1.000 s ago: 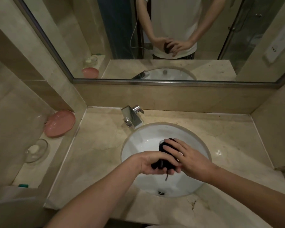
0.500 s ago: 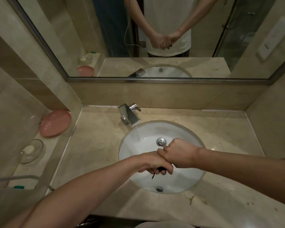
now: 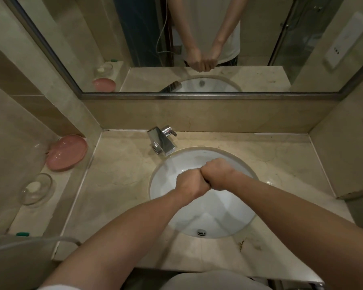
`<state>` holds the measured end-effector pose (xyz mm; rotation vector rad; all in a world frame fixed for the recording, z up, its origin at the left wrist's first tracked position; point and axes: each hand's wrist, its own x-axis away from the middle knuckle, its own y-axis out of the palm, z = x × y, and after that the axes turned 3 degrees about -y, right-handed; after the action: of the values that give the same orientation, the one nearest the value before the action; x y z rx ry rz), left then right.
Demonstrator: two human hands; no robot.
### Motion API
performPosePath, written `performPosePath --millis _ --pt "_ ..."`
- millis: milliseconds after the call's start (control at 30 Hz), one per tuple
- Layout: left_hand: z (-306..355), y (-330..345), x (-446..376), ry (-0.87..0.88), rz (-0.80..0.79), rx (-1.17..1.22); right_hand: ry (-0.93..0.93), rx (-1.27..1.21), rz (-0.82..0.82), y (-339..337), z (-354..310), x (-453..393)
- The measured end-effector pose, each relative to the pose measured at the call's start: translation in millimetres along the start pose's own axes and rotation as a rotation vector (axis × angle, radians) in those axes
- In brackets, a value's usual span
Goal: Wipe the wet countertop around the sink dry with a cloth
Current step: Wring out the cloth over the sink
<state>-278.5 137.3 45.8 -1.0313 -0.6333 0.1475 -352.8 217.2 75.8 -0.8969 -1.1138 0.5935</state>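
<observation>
Bathroom countertop (image 3: 117,185): above sink (image 3: 170,185), cloth (image 3: 208,182), visible 1 s earlier, is now nearly hidden, wrung by clenched left hand (image 3: 192,183) and right hand (image 3: 218,173); wiping likely pending.

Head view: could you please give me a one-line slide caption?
Both hands, left and right, wring a dark cloth over the sink.

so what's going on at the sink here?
A person holds both fists together over the sink, left hand and right hand clenched on a dark cloth that barely shows between them; it looks like wringing. The countertop isn't being wiped yet, and a wet patch shows right of the basin.
</observation>
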Motion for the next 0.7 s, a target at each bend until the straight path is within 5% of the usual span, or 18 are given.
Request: performPosePath --millis 133,267,467,600,700 --pt "14 -35 -17 -0.017 -0.198 0.199 0.074 -0.173 0.176 -4 23 10" --pt "18 -82 -16 -0.067 -0.359 0.661 0.039 -0.489 0.619 15 52 31" --pt "24 -124 6 -0.101 -0.972 0.974 -0.208 -0.216 1.099 27 59 44" --pt "34 -119 25 0.123 -1.592 1.044 -0.506 -0.259 1.317 -34 56 56" --pt "40 -130 50 0.392 -1.706 0.978 -0.597 -0.132 1.368 -89 51 83"
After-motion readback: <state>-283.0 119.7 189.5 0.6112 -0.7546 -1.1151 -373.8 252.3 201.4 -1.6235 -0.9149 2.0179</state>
